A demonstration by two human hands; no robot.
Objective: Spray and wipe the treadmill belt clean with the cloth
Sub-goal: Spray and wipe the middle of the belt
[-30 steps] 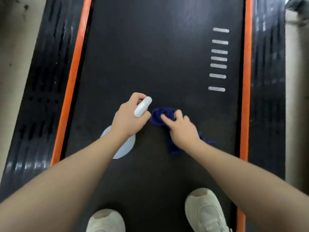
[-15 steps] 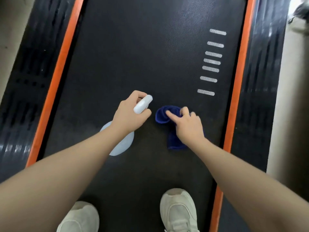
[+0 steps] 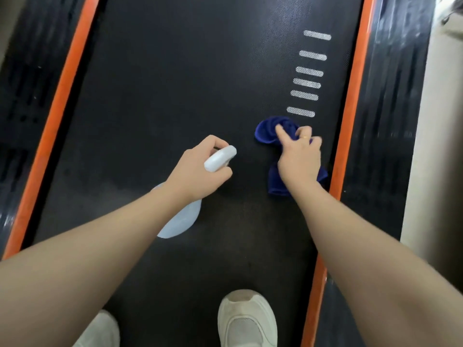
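left hand [image 3: 198, 171] is gripping the white spray bottle [image 3: 184, 216] over mid belt [image 3: 175, 83], fingers curled round its head, right hand [image 3: 299, 159] is pressing the bunched blue cloth [image 3: 269, 131] onto the belt by the orange right rail [image 3: 348, 108], fingers clutching it

Black treadmill belt [image 3: 175, 83] runs between orange side strips [image 3: 53, 126]. Row of white dashes [image 3: 307, 83] printed near belt's right edge. Crumpled blue cloth [image 3: 268, 131] lies on belt just below dashes. Two white shoes [image 3: 246, 319] stand on belt's near end.
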